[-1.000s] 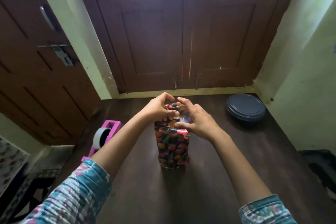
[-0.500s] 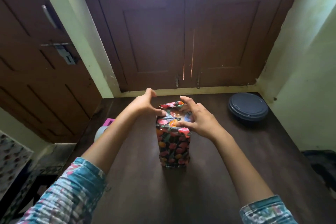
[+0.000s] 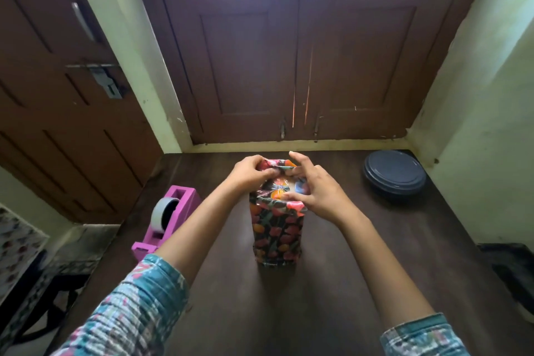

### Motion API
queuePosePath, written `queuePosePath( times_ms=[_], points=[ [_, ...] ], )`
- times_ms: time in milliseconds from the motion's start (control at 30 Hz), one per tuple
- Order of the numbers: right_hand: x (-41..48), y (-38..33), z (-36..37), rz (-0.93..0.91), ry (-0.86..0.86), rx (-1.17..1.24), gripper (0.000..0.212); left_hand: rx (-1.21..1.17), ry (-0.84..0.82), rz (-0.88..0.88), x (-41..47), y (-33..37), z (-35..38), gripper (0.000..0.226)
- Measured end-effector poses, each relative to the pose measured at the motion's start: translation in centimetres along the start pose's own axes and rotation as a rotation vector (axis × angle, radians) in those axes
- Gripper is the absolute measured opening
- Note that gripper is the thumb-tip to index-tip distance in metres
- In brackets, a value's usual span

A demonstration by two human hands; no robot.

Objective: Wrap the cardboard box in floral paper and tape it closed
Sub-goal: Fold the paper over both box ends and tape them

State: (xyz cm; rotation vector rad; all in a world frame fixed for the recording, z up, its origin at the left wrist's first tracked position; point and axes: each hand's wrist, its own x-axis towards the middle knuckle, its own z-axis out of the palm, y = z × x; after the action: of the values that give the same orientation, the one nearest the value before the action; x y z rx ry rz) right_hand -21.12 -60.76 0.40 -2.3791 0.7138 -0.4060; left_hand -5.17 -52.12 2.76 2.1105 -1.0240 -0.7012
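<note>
A brown double door (image 3: 245,66) with two lit panes fills the upper centre of the frame, and below it a dark wooden table (image 3: 318,312) takes up most of the lower half. At the middle of the frame the cardboard box (image 3: 277,234) stands on end on that table, its long axis vertical and its top end pointing straight up, so from my head it reads as a tall block whose upper end leans toward the door. Floral paper (image 3: 276,243), dark with red, pink and orange blooms, covers the sides I can see; at the top the paper is only partly folded in, with a flap (image 3: 274,164) standing up on the far edge. At right of centre, near the far right corner of the table, lies a dark blue round container (image 3: 394,172), well apart from the box. At lower left, at the table's left edge, sits a pink tape dispenser (image 3: 170,217) with its roll of tape, also apart from the box. My left hand (image 3: 248,173) has its fingers curled and pinches the standing flap at the top far left. My right hand (image 3: 320,193) is half spread over the top right of the box, thumb tip pressed on the near fold, forefinger lifted clear; whether the other fingers grip the paper I cannot tell. Patterned teal sleeves (image 3: 138,306) show at the bottom corners.
</note>
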Motion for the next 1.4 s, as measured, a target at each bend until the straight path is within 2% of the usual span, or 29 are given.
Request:
queuePosePath(
  times_ms=[100, 200, 300, 333, 367, 433, 500, 600, 633, 800, 867, 933, 1000, 1067, 1100, 1167, 1233, 1267, 1333, 1400],
  points=[
    [-0.2, -0.2, 0.0, 0.011, 0.029, 0.01, 0.082, -0.065, -0.14, 0.041, -0.2, -0.4, -0.8, 0.029],
    [-0.5, -0.8, -0.2, -0.018, 0.093, 0.095, 0.066, -0.074, -0.046, 0.065, -0.1, -1.0, -0.4, 0.02],
    [-1.0, -1.7, -0.8, -0.019, 0.383, 0.187, 0.034, -0.167, 0.065, 0.074, -0.3, -1.7, -0.1, 0.012],
    [-1.0, -1.8, -1.1, -0.007, 0.469, 0.144, 0.031, -0.199, 0.069, 0.086, -0.3, -1.9, -0.2, 0.014],
    [-0.8, -1.8, -1.4, 0.011, 0.483, 0.092, 0.033, -0.223, 0.057, 0.106, -0.5, -2.0, -0.4, 0.019],
    [0.0, -2.1, -2.1, 0.033, 0.314, 0.014, 0.046, -0.244, -0.004, 0.139, -0.7, -2.1, -0.7, 0.033],
    [0.9, -2.6, -2.5, 0.032, 0.15, -0.002, 0.046, -0.228, -0.055, 0.157, -0.8, -2.1, -1.0, 0.046],
    [2.5, -4.0, -3.8, 0.01, 0.155, -0.121, 0.014, -0.213, -0.091, 0.155, -0.7, -2.1, -1.5, 0.057],
    [3.1, -4.4, -4.4, -0.006, 0.144, -0.166, 0.009, -0.221, -0.111, 0.15, -0.7, -2.0, -1.6, 0.058],
    [5.7, -5.8, -6.2, -0.109, 0.076, -0.398, 0.012, -0.179, -0.111, 0.208, -1.0, -1.6, -1.4, 0.059],
    [6.0, -5.4, -5.6, -0.104, 0.125, -0.308, 0.012, -0.152, -0.085, 0.218, -1.1, -1.6, -1.2, 0.057],
    [5.7, -5.2, -5.1, -0.044, 0.234, -0.121, 0.015, -0.156, -0.076, 0.218, -1.0, -2.0, -1.2, 0.058],
    [5.0, -5.2, -5.3, 0.077, 0.252, -0.061, 0.032, -0.172, -0.075, 0.209, -1.0, -2.1, -1.4, 0.06],
    [4.0, -5.3, -6.1, 0.242, 0.052, -0.133, 0.049, -0.187, -0.07, 0.189, -0.7, -2.0, -1.5, 0.06],
    [3.4, -5.5, -6.4, 0.309, -0.072, -0.176, 0.05, -0.185, -0.048, 0.188, -0.7, -1.9, -1.4, 0.06],
    [2.8, -5.9, -6.6, 0.357, -0.227, -0.258, 0.034, -0.143, 0.122, 0.282, -0.8, -2.0, -0.8, 0.05],
    [2.6, -6.4, -6.8, 0.346, -0.229, -0.317, 0.025, -0.068, 0.378, 0.522, -1.0, -2.6, -0.2, 0.027],
    [2.6, -6.5, -6.9, 0.346, -0.21, -0.309, 0.026, -0.076, 0.435, 0.631, -1.1, -3.0, -0.1, 0.016],
    [2.6, -6.5, -7.1, 0.375, -0.192, -0.213, 0.028, -0.117, 0.35, 0.732, -1.5, -3.7, -0.6, 0.009],
    [2.4, -6.2, -7.2, 0.405, -0.194, -0.13, 0.027, -0.062, 0.184, 0.737, -1.8, -4.2, -1.2, 0.021]
  ],
)
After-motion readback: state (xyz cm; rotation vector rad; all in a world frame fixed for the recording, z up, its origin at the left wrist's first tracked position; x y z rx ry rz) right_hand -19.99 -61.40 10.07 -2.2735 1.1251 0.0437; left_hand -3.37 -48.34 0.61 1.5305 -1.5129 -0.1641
